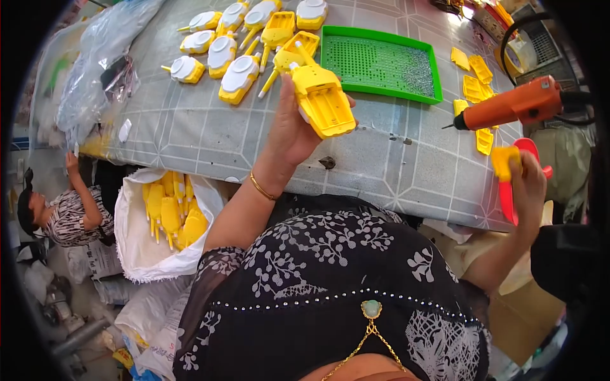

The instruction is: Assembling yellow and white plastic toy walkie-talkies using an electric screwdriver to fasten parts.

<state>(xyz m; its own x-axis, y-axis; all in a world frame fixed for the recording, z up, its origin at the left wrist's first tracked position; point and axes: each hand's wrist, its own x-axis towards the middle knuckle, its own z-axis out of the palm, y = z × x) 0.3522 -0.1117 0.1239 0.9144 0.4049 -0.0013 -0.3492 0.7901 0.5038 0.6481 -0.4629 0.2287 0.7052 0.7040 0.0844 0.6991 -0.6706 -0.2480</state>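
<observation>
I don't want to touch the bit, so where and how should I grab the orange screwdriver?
Probably grip the orange screwdriver mid-barrel, from the near side with your right hand, once emptied: it's thick and rounded there; the thin bit points left.

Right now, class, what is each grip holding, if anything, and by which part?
The left grip holds a yellow device by the sides of its body; the right grip holds a small yellow piece, exact contact partly hidden.

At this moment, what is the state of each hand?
Left hand: holding a yellow plastic device with an open compartment.
Right hand: holding a small yellow plastic piece.
</observation>
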